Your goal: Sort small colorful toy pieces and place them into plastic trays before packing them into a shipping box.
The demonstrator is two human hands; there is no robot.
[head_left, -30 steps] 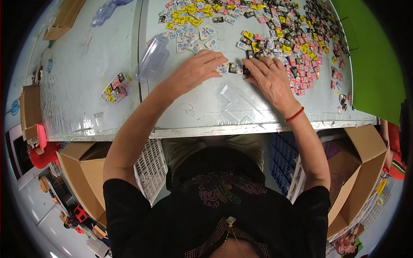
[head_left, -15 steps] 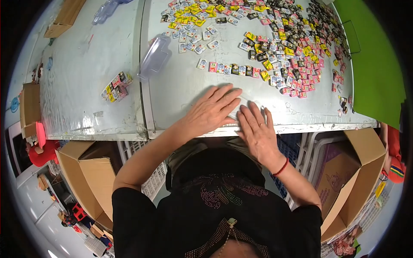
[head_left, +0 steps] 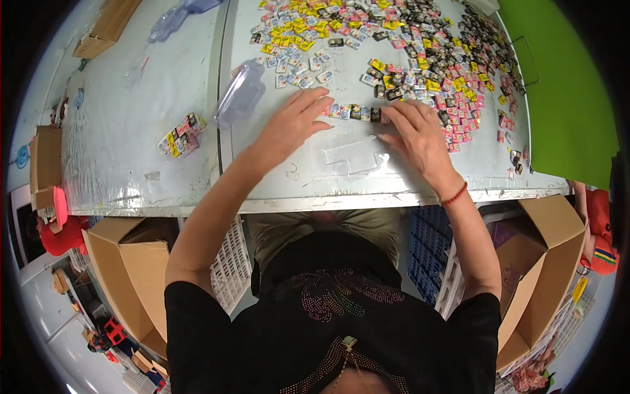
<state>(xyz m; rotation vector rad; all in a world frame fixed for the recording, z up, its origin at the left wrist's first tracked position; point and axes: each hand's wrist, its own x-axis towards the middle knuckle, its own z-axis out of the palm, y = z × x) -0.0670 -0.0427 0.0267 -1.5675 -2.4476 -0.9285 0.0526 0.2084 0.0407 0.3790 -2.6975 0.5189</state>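
Pale grey and scuffed, the worktable (head_left: 131, 151) runs across the whole upper view, its far right half strewn with a dense scatter of small coloured packets (head_left: 420, 52), with a green panel (head_left: 564, 98) beyond it and open cardboard boxes (head_left: 125, 276) below its near edge. Half a second ago both hands lay close together near the table's front edge; now they have gone forward again and apart. Between them lies a short row of packets (head_left: 357, 113), lined up edge to edge. The left hand (head_left: 292, 125) is spread flat, fingertips touching the row's left end; the right hand (head_left: 417, 134) is likewise open, fingers splayed against the right end. So the hands bracket the row, neither pinching anything. A clear plastic tray (head_left: 239, 95) sits left of them, and a small separate pile of packets (head_left: 180, 134) further left.
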